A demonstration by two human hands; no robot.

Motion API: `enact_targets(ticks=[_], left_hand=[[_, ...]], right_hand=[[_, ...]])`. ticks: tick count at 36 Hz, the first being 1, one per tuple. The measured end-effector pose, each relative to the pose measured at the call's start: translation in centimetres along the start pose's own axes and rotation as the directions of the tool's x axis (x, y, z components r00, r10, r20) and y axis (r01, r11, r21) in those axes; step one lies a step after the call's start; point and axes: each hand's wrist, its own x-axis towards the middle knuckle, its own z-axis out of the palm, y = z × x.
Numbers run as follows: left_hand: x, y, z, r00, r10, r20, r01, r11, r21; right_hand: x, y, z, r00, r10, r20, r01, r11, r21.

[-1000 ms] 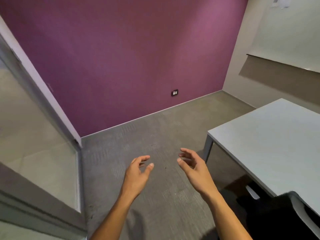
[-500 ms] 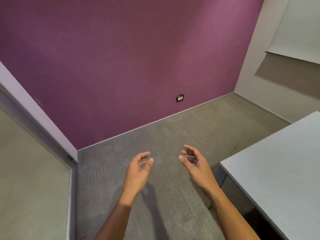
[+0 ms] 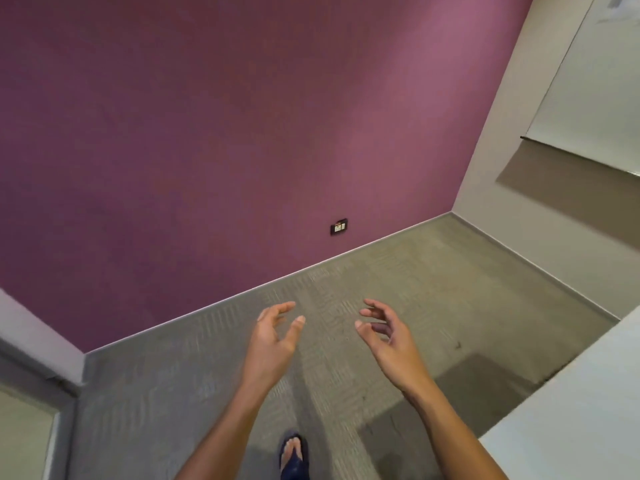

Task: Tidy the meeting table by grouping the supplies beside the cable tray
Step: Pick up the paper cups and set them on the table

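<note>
above carpet point(image 3: 433, 299), left hand point(image 3: 273, 344), right hand point(image 3: 391, 337) empty.

- A purple wall point(image 3: 225, 133) fills most of the view.
- A small dark socket plate point(image 3: 339, 227) sits low on that wall, just above the skirting.
- A beige wall point(image 3: 512, 161) meets the purple one at the right corner.
- A pale board point(image 3: 595, 98) hangs on the beige wall, with a dark strip along its lower edge.
- Grey patterned carpet point(image 3: 450, 289) covers the floor.
- A light door frame point(image 3: 31, 337) stands at the left edge.
- A foot in a dark sandal point(image 3: 293, 457) is on the carpet at the bottom.
</note>
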Motion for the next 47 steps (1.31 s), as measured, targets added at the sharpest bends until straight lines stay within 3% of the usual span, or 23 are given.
enact_targets(ticks=[12, 20, 31, 47], left_hand=[[24.2, 1.8, 4.7, 0.977, 0.080, 0.196, -0.105, 0.987, 0.122], [33.1, 4.9, 11.6, 0.933, 0.162, 0.322, -0.218, 0.965, 0.145], [43.5, 11.8, 30.3, 0.854, 0.228, 0.468, -0.312, 0.944, 0.110], [52.0, 20.9, 55.5, 0.743, 0.240, 0.624, -0.371, 0.925, 0.086]], right_hand=[[19.1, -2.0, -1.1, 0.969, 0.020, -0.247, -0.027, 0.999, -0.028], [25.5, -1.3, -6.0, 0.922, 0.028, -0.386, -0.053, 0.997, -0.055], [37.3, 2.3, -22.2, 0.819, 0.004, -0.574, -0.056, 0.996, -0.073], [48.7, 5.1, -42.6, 0.743, 0.063, -0.666, -0.150, 0.986, -0.074]])
